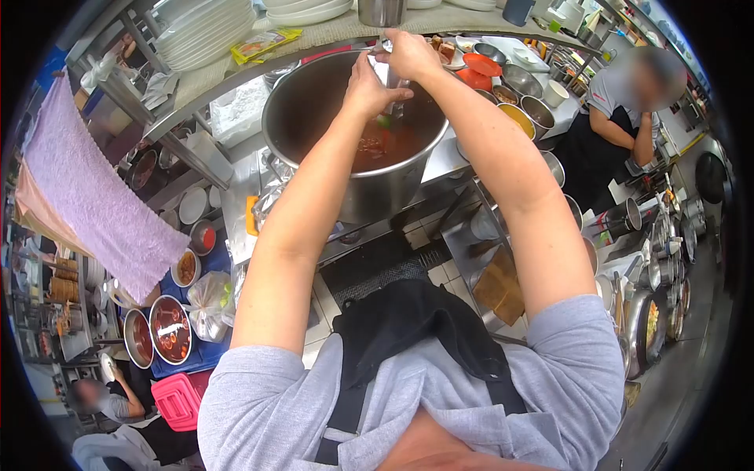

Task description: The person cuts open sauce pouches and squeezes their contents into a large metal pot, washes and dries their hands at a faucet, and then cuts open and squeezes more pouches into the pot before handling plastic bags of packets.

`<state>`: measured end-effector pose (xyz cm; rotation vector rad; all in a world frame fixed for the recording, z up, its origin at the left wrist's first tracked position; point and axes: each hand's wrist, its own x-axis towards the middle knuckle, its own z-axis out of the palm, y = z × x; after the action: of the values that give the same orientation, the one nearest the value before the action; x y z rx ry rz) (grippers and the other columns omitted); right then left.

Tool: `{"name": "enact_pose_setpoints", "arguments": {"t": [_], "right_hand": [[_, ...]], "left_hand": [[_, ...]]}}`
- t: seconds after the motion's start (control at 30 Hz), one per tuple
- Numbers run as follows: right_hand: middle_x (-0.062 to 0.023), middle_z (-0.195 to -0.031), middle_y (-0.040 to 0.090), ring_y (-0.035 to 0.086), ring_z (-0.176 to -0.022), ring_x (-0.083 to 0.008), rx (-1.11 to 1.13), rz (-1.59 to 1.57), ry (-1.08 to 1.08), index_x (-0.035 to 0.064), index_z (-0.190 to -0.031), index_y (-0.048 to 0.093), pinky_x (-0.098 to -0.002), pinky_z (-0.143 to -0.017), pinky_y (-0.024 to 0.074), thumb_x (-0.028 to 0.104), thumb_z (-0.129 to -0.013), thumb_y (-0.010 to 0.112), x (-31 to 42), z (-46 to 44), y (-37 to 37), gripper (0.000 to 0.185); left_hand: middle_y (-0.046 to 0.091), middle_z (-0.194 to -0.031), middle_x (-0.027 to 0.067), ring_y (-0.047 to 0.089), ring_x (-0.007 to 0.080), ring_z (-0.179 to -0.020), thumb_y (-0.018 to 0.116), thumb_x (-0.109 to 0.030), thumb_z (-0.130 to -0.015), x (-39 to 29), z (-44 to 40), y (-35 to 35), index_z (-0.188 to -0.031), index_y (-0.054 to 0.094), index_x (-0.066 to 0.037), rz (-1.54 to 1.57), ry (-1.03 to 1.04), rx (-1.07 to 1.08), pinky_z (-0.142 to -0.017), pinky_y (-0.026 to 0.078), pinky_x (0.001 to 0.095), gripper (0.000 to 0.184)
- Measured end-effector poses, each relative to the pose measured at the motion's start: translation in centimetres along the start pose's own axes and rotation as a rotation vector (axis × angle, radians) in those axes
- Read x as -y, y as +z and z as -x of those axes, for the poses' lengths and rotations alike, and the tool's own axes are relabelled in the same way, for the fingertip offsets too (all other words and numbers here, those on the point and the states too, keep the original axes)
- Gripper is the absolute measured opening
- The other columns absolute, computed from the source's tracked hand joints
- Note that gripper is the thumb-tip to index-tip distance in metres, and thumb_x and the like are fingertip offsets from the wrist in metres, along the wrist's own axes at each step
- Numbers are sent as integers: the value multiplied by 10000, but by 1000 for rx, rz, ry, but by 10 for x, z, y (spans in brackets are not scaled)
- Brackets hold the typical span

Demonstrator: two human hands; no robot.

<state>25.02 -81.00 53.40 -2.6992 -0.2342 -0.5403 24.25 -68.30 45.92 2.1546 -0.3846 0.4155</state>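
Note:
Both my arms reach over a large steel pot [357, 187] that holds reddish-brown liquid [375, 153]. My left hand [366, 88] is curled round the side of a shiny, silvery or clear object [395, 83] above the pot, its thumb pointing right. From the top, my right hand [411, 56] grips the same object with bent fingers. My hands hide much of it, and I cannot make out its kind. Something green shows just below it, over the liquid.
Stacked white plates [206, 41] stand on the shelf above. Steel bowls [522, 80] crowd the right counter, where a co-worker [620, 110] stands. A purple towel [98, 180] hangs at left, above pots of red sauce [170, 330] and a pink basket [177, 402].

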Motion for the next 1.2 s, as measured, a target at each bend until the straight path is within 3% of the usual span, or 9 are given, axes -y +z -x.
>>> {"name": "enact_pose_setpoints", "arguments": {"t": [0.3,0.5,0.63,0.73,0.83,1.0,1.03,1.1,1.2], "right_hand": [[-191,-1063,723,674,-1044,-385,-10,-89,-48,115,-1106,713,-501,-888,536,431,-809,731,4,5,4,434],[-207,-1045,719,671,-1020,-410,-93,-172,-123,93,-1124,697,-488,-881,533,469,-749,721,-2,1,10,532],[-244,-1184,668,656,-1088,-385,-44,-363,-102,64,-1361,518,-443,-935,517,470,-728,792,-1,11,-3,801],[-282,-1343,564,577,-1232,-342,-171,-770,251,-72,-1446,363,-425,-1010,484,401,-716,869,-5,17,6,1006],[-188,-1130,631,627,-1008,-218,-179,-914,179,-95,-1267,451,-360,-855,532,332,-740,894,27,28,37,810],[-174,-1017,670,663,-886,-225,-324,-945,319,-96,-1142,519,-356,-750,560,304,-689,920,36,2,53,726],[-174,-1017,670,663,-886,-225,-325,-943,317,-96,-1142,519,-356,-750,560,304,-689,920,38,0,51,726],[-226,-1179,677,677,-1080,-333,-309,-709,378,-12,-1231,578,-406,-949,522,430,-623,871,40,-3,47,807],[-205,-1100,712,686,-1057,-341,-341,-686,403,12,-1157,648,-409,-951,522,320,-647,790,45,-1,42,612]], "left_hand": [[461,-1384,231,499,317,-1279,972,-333,-546,12,6,10,-1433,261,30,244,129,-83,-1085,420,399,1193],[497,-1359,226,519,343,-1274,931,-353,-597,-6,16,1,-1429,268,10,101,140,-185,-1071,435,409,1124],[529,-1331,219,546,356,-1242,914,-379,-606,-11,17,-15,-1412,323,-5,31,74,-203,-1045,450,432,1067],[587,-1248,209,587,368,-1163,869,-363,-664,-10,13,-17,-1305,459,-14,-132,34,-424,-950,486,497,838],[600,-1204,230,589,406,-1147,802,-371,-734,-12,9,-9,-1259,469,-4,-231,33,-372,-912,492,532,722],[607,-1106,229,583,451,-1061,709,-351,-802,-6,19,-6,-1186,465,14,-181,196,-417,-860,457,597,584],[607,-1106,229,583,451,-1061,709,-351,-802,-5,19,-6,-1186,465,14,-179,197,-419,-860,457,597,584],[606,-1094,225,581,443,-1057,702,-349,-803,-3,21,-4,-1162,474,16,-169,241,-422,-865,449,586,561],[605,-1084,227,583,438,-1050,713,-333,-794,-8,22,-13,-1138,488,19,-241,246,-332,-858,452,576,541]]}}
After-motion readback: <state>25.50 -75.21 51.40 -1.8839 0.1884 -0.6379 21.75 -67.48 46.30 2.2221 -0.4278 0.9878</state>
